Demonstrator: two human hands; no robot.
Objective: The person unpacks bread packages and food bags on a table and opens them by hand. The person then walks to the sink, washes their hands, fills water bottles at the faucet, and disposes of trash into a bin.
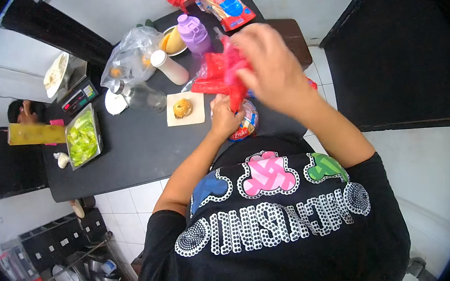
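My left hand (226, 117) is closed on the neck of a printed plastic package (246, 124), which lies near the table's front edge. Above it, red plastic (213, 76) spreads over the black table (134, 157). My right hand (269, 63), blurred by motion, is raised over the red plastic with its fingers curled; what they hold, if anything, is unclear. Left of my left hand, a small bun (183, 108) sits on a square of pale paper (196, 117).
Behind are a white bottle (170, 69), a purple bottle (194, 35), a clear bottle (145, 96), a plastic bag (133, 54) and bagged bread (225, 2). Leftward stand a lettuce tray (83, 137) and a scale (79, 96).
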